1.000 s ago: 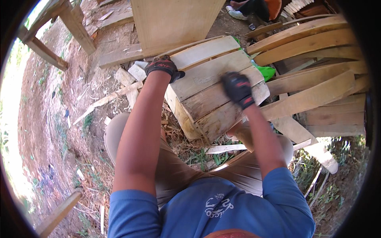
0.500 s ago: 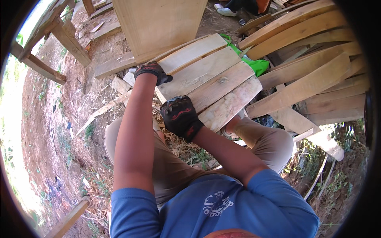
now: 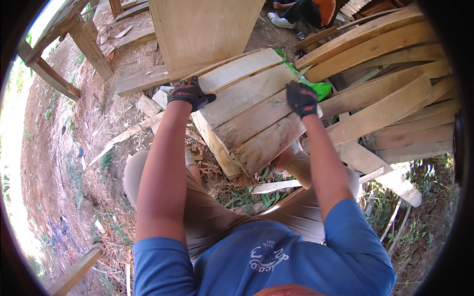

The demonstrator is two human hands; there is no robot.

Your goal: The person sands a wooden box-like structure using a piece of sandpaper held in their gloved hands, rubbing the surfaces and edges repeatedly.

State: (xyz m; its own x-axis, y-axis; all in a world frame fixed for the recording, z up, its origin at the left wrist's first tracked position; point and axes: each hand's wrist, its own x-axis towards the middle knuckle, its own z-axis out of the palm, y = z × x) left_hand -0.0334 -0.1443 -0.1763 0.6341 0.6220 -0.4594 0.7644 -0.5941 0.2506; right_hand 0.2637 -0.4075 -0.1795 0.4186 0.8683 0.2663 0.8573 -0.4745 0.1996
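Observation:
A panel-like stack of pale wooden boards lies tilted in front of my knees, its near left side showing. My left hand, in a black glove with red marks, is at the stack's far left corner. Its thumb and a finger are spread apart, and the other fingertips are partly hidden. My right hand, gloved alike, is at the right end of the boards with its fingers curled over the edge. Bright green cloth or plastic shows just beyond that hand.
A broad plywood sheet stands behind the stack. Long curved planks are piled at the right. A wooden frame stands far left, and a seated person is at the back. Wood shavings litter the dirt.
My right hand has moved from the near left end of the boards to their right end. The stack has shifted and tilted, exposing its near left side. My left hand stays nearly in place.

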